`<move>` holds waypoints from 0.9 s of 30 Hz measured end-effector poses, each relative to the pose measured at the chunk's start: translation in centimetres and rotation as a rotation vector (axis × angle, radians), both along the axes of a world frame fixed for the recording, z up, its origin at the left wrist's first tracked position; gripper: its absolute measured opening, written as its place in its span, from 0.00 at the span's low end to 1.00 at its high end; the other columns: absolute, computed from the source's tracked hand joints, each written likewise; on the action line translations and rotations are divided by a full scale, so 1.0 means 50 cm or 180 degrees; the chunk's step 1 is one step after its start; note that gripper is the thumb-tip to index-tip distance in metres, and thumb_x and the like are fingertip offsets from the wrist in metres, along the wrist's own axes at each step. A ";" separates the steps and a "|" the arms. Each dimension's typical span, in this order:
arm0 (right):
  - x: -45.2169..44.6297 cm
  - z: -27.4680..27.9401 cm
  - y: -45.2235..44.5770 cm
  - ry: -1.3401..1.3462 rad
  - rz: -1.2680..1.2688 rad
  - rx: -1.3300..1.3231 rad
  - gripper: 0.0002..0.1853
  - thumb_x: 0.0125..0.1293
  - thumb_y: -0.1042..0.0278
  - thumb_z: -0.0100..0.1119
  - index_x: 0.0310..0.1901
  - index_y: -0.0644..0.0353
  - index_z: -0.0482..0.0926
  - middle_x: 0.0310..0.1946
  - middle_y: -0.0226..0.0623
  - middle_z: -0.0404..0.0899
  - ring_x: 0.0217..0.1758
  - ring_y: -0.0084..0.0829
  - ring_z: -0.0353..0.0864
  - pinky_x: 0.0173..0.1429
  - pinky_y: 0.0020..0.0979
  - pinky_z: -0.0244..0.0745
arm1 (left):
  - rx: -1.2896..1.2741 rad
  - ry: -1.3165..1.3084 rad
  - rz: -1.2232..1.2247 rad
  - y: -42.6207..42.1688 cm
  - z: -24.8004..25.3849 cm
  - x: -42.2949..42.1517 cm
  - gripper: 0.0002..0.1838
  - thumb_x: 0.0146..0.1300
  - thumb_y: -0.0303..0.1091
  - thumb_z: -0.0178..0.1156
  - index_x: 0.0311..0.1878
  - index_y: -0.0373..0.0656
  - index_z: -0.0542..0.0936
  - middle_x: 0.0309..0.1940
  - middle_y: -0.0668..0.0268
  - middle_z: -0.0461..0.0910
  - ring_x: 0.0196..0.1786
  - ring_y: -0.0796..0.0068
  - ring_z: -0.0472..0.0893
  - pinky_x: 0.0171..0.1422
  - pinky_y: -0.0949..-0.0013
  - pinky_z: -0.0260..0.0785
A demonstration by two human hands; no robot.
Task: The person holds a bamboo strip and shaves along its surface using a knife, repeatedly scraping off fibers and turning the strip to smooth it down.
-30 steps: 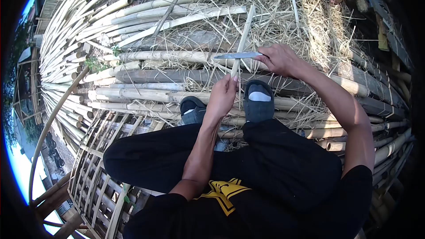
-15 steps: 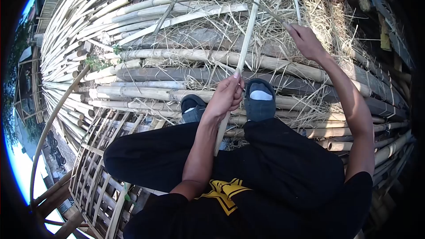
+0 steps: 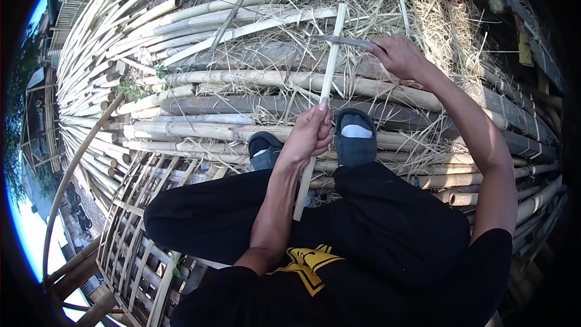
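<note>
My left hand (image 3: 311,133) is closed around a flat bamboo strip (image 3: 331,69), which points away from me and runs down past my wrist between my legs. In my right hand (image 3: 402,57) is a knife (image 3: 348,40). Its blade lies across the strip near the far end and looks to be touching it. My right fingers wrap the knife's handle, which is hidden inside the fist.
Bamboo poles (image 3: 230,75) lie in rows under and around my feet. Thin shavings (image 3: 375,0) are strewn over the far side. A woven bamboo lattice (image 3: 136,248) stands at my left, near a curved pole (image 3: 69,175). My slippers (image 3: 356,145) rest on the poles.
The knife has come from beyond the strip's far tip to lie across the strip, nearer me. My right hand has shifted slightly left. The strip has tilted and slid a little toward me.
</note>
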State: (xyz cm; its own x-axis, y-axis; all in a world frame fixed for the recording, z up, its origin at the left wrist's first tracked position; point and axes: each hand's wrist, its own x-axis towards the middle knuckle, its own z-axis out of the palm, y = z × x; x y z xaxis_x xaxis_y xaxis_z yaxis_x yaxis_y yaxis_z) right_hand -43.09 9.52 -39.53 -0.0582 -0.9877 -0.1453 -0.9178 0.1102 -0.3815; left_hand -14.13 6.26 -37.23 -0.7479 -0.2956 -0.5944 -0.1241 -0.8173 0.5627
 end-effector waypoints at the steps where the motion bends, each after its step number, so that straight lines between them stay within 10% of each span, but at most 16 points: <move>1: -0.026 -0.005 -0.007 0.0111 -0.0273 0.0127 0.24 0.73 0.46 0.42 0.32 0.59 0.76 0.20 0.46 0.73 0.24 0.47 0.71 0.32 0.46 0.65 | 0.0019 -0.0062 -0.0017 0.001 0.003 -0.002 0.18 0.75 0.49 0.42 0.32 0.47 0.65 0.14 0.78 0.50 0.12 0.89 0.47 0.13 0.80 0.37; 9: -0.167 0.005 0.004 -0.0194 -0.1957 0.0034 0.28 0.75 0.46 0.38 0.28 0.61 0.75 0.14 0.36 0.69 0.17 0.30 0.66 0.28 0.39 0.64 | -0.0088 -0.0039 -0.0091 -0.003 0.008 0.005 0.18 0.76 0.49 0.42 0.32 0.47 0.66 0.14 0.78 0.51 0.12 0.89 0.49 0.13 0.81 0.38; 22: 0.094 0.000 0.032 -0.0721 0.0204 0.0023 0.27 0.73 0.45 0.40 0.29 0.63 0.75 0.18 0.47 0.73 0.23 0.51 0.74 0.35 0.47 0.71 | -0.0623 -0.0559 0.0016 0.008 0.006 -0.005 0.18 0.76 0.47 0.42 0.32 0.46 0.65 0.14 0.79 0.52 0.12 0.89 0.50 0.13 0.80 0.38; 27: -0.110 -0.060 -0.024 -0.0335 -0.1445 0.0739 0.32 0.75 0.42 0.32 0.29 0.61 0.77 0.15 0.41 0.72 0.20 0.37 0.74 0.31 0.44 0.71 | -0.0465 -0.0515 -0.0074 0.015 0.016 0.013 0.18 0.76 0.47 0.42 0.32 0.46 0.65 0.14 0.78 0.52 0.12 0.89 0.49 0.13 0.80 0.39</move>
State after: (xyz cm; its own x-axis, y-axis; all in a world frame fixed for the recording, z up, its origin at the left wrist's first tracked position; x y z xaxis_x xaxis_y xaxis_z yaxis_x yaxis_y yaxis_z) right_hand -48.59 8.32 -42.52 -0.4465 -0.8074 -0.3856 -0.7158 0.5809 -0.3875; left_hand -13.48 7.03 -36.43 -0.6539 -0.3712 -0.6593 -0.2401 -0.7245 0.6461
